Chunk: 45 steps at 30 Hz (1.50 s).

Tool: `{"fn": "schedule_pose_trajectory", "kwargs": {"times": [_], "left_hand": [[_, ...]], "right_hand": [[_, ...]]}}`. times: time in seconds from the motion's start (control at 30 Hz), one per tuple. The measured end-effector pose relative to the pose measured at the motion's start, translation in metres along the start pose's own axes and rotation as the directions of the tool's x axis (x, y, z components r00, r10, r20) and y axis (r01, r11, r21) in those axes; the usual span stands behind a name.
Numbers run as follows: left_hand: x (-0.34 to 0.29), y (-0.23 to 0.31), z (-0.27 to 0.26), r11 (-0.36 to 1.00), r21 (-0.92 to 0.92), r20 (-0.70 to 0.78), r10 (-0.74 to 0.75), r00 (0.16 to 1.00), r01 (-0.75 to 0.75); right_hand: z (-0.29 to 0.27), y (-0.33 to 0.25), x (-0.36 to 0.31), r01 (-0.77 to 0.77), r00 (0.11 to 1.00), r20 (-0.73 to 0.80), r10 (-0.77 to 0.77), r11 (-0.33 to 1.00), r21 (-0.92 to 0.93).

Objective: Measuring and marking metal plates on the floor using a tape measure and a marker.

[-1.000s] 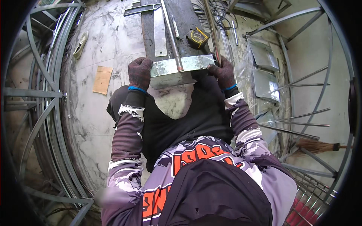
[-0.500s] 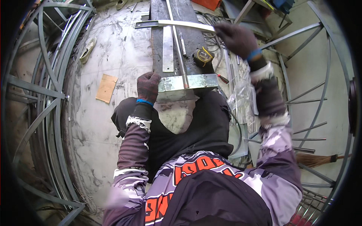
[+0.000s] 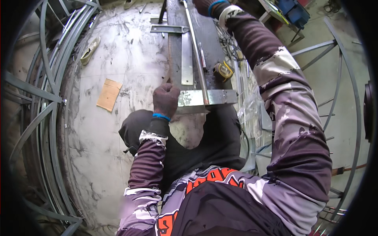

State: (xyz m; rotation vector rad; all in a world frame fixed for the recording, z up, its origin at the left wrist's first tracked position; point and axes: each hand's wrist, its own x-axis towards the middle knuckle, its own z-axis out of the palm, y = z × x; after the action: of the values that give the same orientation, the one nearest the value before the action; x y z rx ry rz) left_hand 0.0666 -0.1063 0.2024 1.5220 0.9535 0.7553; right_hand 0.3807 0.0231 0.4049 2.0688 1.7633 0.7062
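I get the right hand (image 3: 205, 6) cropped at the top edge; mid-frame, the left hand (image 3: 165, 99) covers one end of the metal bar (image 3: 222, 96).

Two gloved hands: one left gloved hand (image 3: 165, 98), one right gloved hand (image 3: 206, 7); one metal bar (image 3: 222, 96) in the left's grip.
Beyond that grip: one rod (image 3: 197, 51), one square (image 3: 187, 59), one marker (image 3: 202, 55); rightward, one tape measure (image 3: 223, 71); leftward, one cardboard piece (image 3: 109, 94) and, farther, one whole shoe (image 3: 90, 51).
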Motion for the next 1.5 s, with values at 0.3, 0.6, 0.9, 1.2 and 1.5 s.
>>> {"fn": "schedule_pose_trajectory", "kwargs": {"times": [0.3,0.6,0.9,1.2,1.5], "left_hand": [[0.008,-0.009,-0.005,1.000,0.000,-0.005,0.026,1.000,-0.026],[0.002,0.000,-0.004,0.999,-0.020,-0.007,0.051,0.999,-0.051],[0.004,-0.007,-0.004,0.996,0.033,0.000,0.081,0.997,-0.081],[0.016,-0.016,0.006,0.982,0.186,-0.042,0.045,0.998,-0.036],[0.023,-0.034,0.004,0.974,0.224,-0.240,0.014,0.971,0.041]], "right_hand": [[-0.039,0.004,-0.014,0.011,0.998,0.057,-0.021,0.985,0.174],[-0.046,-0.006,-0.028,-0.073,0.997,0.037,0.073,0.997,0.006],[-0.041,0.012,-0.040,-0.152,0.988,0.016,0.151,0.987,0.049],[-0.049,0.086,-0.170,0.051,0.871,-0.348,0.347,0.640,0.766],[0.035,0.039,-0.337,-0.014,0.675,0.038,0.737,-0.039,0.999]]}}
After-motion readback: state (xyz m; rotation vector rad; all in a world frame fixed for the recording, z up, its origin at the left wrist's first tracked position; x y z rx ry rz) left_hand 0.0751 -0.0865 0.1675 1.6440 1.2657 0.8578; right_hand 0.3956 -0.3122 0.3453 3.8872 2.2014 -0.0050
